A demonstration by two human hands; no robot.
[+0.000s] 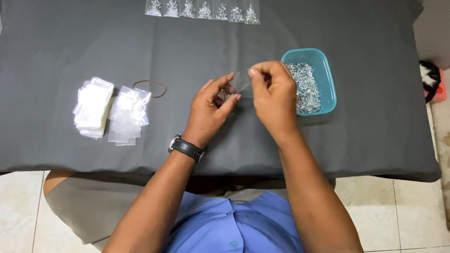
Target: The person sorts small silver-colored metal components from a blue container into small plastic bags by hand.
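Observation:
My left hand [208, 111] pinches the lower part of a small clear plastic bag [237, 83] with a few small metal pieces in it. My right hand [273, 95] grips the bag's upper edge with thumb and fingers. Both hands hover over the dark grey cloth [51, 44], just left of a teal plastic tub [326, 70] heaped with small silver metal pieces [305, 87]. A black watch sits on my left wrist.
A row of several filled small clear bags [203, 6] lies at the far edge of the cloth. Two stacks of empty clear bags [111, 110] sit at the left, with a brown rubber band [151, 85] beside them. Tiled floor surrounds the table.

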